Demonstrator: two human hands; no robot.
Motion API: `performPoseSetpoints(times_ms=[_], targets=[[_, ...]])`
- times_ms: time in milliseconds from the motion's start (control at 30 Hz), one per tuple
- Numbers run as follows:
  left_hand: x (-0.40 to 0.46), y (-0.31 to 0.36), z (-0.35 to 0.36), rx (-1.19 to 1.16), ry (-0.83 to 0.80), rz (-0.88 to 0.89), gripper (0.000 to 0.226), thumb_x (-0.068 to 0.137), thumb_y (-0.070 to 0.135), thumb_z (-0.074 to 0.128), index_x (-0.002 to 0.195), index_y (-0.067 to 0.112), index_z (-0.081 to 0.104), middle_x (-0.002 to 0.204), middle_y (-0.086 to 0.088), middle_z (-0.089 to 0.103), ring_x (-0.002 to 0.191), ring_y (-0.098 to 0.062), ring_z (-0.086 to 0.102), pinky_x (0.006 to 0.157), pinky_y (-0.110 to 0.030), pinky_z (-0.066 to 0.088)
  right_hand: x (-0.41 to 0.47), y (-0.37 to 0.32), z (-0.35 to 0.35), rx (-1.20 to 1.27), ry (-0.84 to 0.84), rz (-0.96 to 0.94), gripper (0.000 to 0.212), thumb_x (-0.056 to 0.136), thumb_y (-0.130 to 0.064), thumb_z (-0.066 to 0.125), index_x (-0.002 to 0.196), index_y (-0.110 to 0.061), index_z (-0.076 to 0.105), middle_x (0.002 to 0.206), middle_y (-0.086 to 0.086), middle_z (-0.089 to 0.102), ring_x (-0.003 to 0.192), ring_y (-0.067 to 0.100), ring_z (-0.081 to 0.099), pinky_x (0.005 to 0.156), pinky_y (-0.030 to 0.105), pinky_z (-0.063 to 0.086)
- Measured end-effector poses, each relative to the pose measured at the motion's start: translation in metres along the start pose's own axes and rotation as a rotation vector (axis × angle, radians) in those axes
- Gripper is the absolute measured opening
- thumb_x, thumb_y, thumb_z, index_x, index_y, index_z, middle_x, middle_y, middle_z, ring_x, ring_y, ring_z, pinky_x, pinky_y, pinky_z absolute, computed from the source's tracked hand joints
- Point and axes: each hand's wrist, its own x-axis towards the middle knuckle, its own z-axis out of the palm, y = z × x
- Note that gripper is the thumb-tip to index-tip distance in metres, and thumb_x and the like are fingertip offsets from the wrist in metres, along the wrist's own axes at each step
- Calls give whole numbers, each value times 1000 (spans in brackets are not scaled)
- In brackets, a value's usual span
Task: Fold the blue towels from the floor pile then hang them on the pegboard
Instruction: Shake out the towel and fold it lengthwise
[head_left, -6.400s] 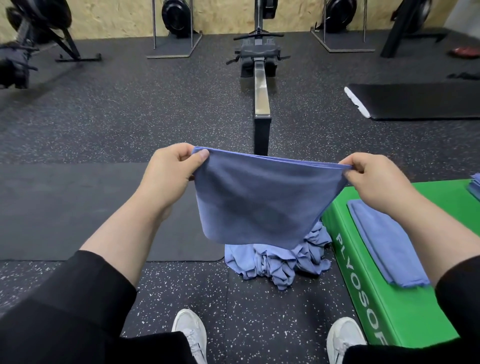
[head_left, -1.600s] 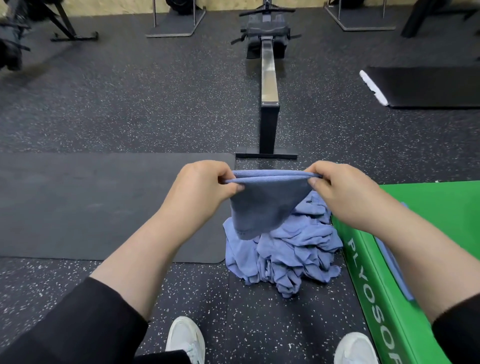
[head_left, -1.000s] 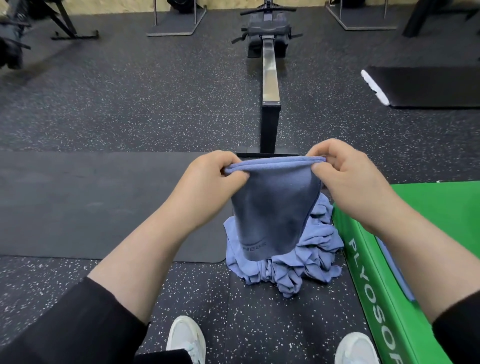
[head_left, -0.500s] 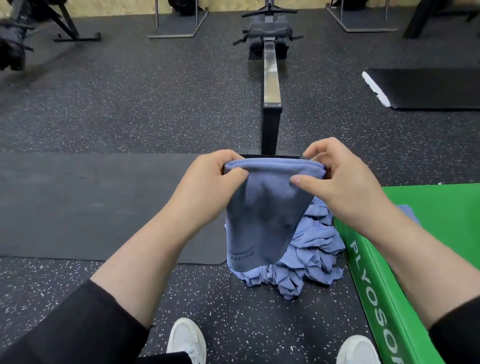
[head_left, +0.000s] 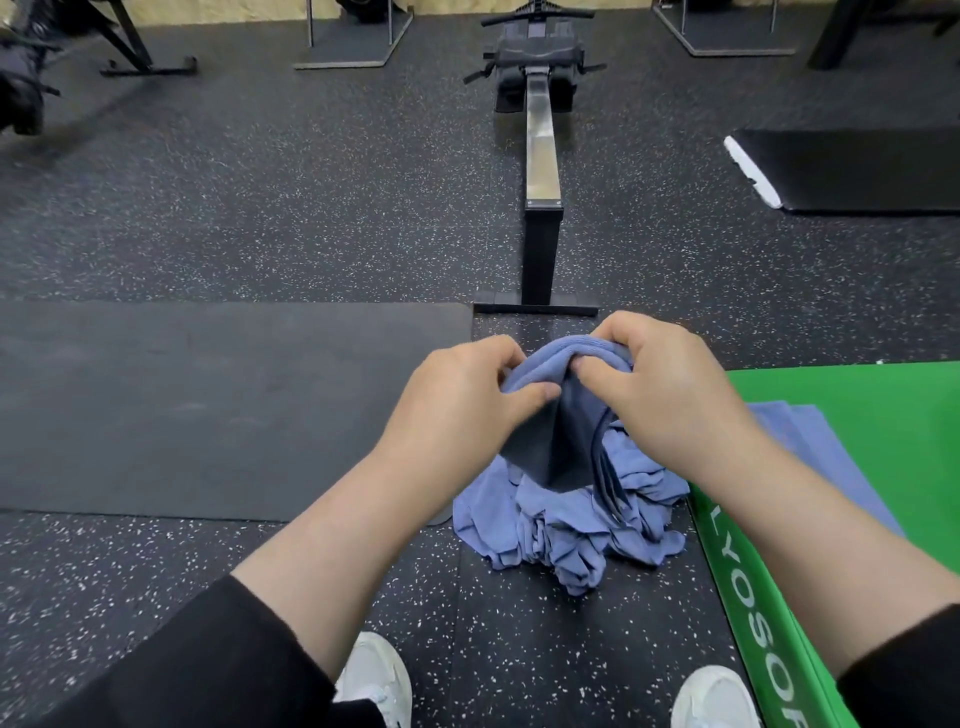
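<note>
I hold a blue towel (head_left: 558, 441) in the air, folded narrow and bunched at its top edge. My left hand (head_left: 462, 400) pinches its left side with thumb and fingers. Close beside it, my right hand (head_left: 660, 395) grips the right side with curled fingers. Directly below, a crumpled pile of blue towels (head_left: 566, 525) lies on the speckled floor. A folded blue towel (head_left: 810, 447) lies flat on the green box, partly hidden by my right forearm. No pegboard is in view.
A green plyo box (head_left: 872, 395) stands at the right. A dark mat (head_left: 208, 405) covers the floor at the left. A rowing machine (head_left: 540, 171) runs away ahead, another black mat (head_left: 852, 166) lies far right. My white shoes (head_left: 376, 680) show at the bottom.
My hands have come together, folding the towel narrower; it was stretched wide 6.4 s ago. The towel's top edge is now bunched between both hands.
</note>
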Motion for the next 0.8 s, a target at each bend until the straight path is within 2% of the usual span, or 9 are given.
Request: performPoseSetpoints(times_ms=[100,167,233,333,433,533,633,733,800], targets=[[3,6,7,62,21,-62,36,91,38,62,67,17,45,59,3,52,62,-20,50,53,-32,36,-3,-5,1,-51,-14,-46,7,92,-31,66,88,-25,67,73,-8,67,71,10,57,64,27,43],[7,9,8,-127,-2,-174,30,88,30,59,69,9,49,57,-6,55,57,-29,57,55,-40,48,-4,-7,0,-84,-37,-68,8,94,-32,64,95,-25,68,80,-4,69,78,19,59,70,36,42],[9,11,8,-384,-5,-300,23,85,23,58,79,2,55,59,-11,60,50,-31,65,59,-49,59,-5,-9,1,-111,-95,-67,9,97,-31,61,101,-26,67,84,-1,69,82,23,59,71,37,42],[7,11,10,-531,5,-385,15,78,24,58,76,10,52,62,-8,57,48,-24,58,63,-60,60,-6,-10,6,-128,-208,-55,15,97,-23,53,107,-24,64,86,3,69,82,27,59,73,40,48],[5,12,11,-529,23,-384,18,72,30,57,74,14,49,61,-8,60,50,-26,60,66,-59,61,-7,-13,7,-114,-244,-33,20,96,-18,48,108,-22,64,84,3,67,80,28,58,73,42,51],[4,11,10,-433,83,-351,23,68,36,55,73,15,48,69,-13,70,67,-35,70,69,-58,60,-9,-18,4,-52,-257,-31,26,94,-16,47,108,-26,67,83,-1,68,79,22,59,74,40,51],[4,12,10,-415,142,-344,23,70,36,55,75,15,49,72,-11,71,71,-34,71,70,-57,59,-10,-21,4,-22,-272,-44,22,93,-15,46,101,-18,66,74,-3,64,69,17,54,70,36,49],[2,13,10,-467,159,-346,21,74,33,58,78,13,54,74,-8,71,72,-31,72,70,-56,60,-11,-20,5,52,-310,-37,18,93,-12,46,94,-6,63,60,-2,47,54,9,34,54,29,33],[3,14,10,-607,164,-367,27,78,29,57,82,3,60,76,-15,71,69,-28,71,71,-52,62,-11,-22,0,159,-355,-22,16,96,-15,50,95,-8,65,65,-1,57,57,6,44,58,31,39]])
